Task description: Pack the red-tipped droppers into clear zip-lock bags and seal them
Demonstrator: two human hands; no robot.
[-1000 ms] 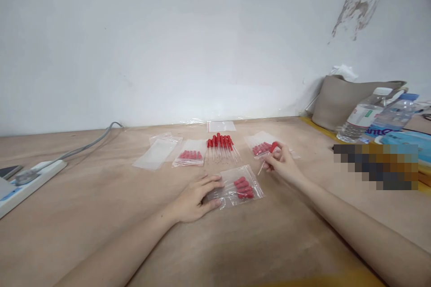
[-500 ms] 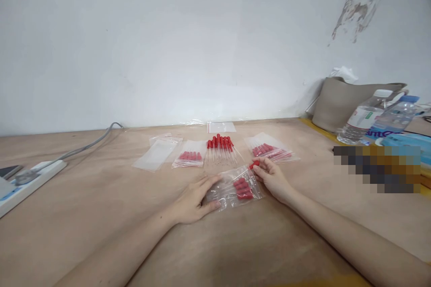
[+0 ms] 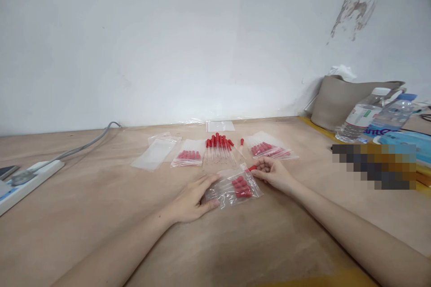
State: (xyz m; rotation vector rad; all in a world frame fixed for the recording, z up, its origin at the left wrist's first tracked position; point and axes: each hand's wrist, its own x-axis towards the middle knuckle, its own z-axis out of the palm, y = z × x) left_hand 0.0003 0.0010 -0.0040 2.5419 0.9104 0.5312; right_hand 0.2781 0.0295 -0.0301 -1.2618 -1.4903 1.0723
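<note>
A clear zip bag with several red-bulbed droppers inside lies on the wooden table in front of me. My left hand presses flat on the bag's left end, fingers spread. My right hand pinches a red-bulbed dropper at the bag's upper right corner, its glass tip pointing into the bag's mouth. Behind lies a loose row of droppers, with one lone dropper just to its right.
Two more filled bags and empty bags lie at the back. A power strip with its cable sits far left. A beige bag and water bottles stand at the right.
My right hand carried a dropper from beside the right-hand filled bag down and left to the mouth of the front bag. My left hand stayed on the bag.
</note>
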